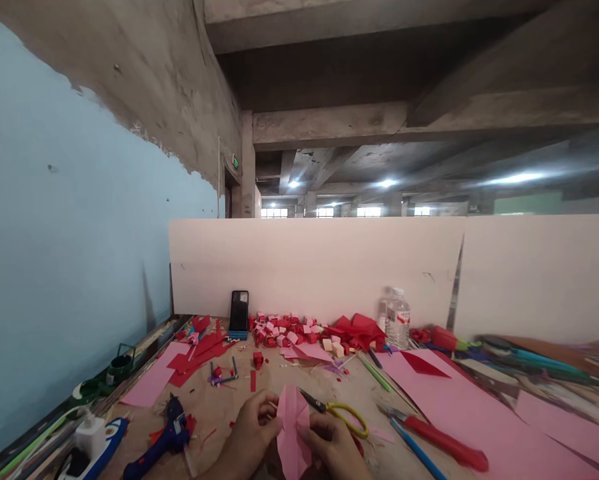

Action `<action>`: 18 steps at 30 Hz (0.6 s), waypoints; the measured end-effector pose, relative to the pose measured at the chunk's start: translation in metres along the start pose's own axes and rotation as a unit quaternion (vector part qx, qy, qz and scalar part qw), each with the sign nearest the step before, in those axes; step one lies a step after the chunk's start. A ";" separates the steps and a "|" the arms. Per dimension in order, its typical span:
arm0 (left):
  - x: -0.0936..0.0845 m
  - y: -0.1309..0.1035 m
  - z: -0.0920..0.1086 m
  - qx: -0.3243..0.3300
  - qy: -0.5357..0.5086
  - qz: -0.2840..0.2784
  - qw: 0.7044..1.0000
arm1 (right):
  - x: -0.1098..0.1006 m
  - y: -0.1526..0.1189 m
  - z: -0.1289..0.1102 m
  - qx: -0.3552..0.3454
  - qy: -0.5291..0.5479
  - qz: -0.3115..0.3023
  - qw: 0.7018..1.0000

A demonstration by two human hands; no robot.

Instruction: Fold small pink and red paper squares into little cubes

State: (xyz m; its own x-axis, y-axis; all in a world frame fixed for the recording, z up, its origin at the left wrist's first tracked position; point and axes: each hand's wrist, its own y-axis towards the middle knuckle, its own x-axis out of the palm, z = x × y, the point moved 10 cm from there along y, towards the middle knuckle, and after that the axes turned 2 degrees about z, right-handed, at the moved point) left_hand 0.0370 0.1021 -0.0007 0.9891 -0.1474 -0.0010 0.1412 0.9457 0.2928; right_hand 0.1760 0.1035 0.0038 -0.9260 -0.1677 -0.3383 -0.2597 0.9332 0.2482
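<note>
A creased piece of pink paper (294, 433) stands upright between my two hands at the bottom middle of the head view. My left hand (253, 427) pinches its left edge between thumb and fingers. On the other side, my right hand (335, 445) grips the right edge, thumb toward me. Scissors with yellow handles (348, 419) lie just beyond my right hand. A small red paper strip (253, 381) and a red paper cube (258, 361) rest on the table past my left hand.
A blue glue gun (166, 437) lies left, near a power strip (102, 447). Red-handled cutters (442, 440), a blue stick and large pink sheets (479, 407) are right. Behind stand a phone (239, 312), a heap of paper cubes (289, 331), a plastic bottle (396, 320) and a pale partition (319, 267).
</note>
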 end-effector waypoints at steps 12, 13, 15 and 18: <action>-0.006 -0.008 0.007 -0.037 -0.002 -0.024 0.999 | 0.006 -0.007 -0.006 0.079 0.088 -0.002 0.993; -0.006 -0.009 0.007 -0.043 -0.001 -0.028 0.999 | 0.007 -0.007 -0.004 0.084 0.092 -0.006 0.992; -0.008 -0.010 0.008 -0.049 0.014 -0.021 0.999 | 0.009 -0.009 -0.005 0.089 0.100 -0.013 0.991; -0.011 -0.012 0.010 -0.060 0.044 -0.014 0.997 | 0.016 -0.010 -0.006 0.110 0.128 -0.032 0.985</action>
State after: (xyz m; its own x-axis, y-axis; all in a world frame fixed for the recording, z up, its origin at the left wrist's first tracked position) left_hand 0.0242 0.0889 0.0054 0.9839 -0.1523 -0.0932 0.1668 0.9703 0.1752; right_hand 0.1625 0.0892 0.0018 -0.9556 -0.2769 -0.1009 -0.2803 0.9597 0.0208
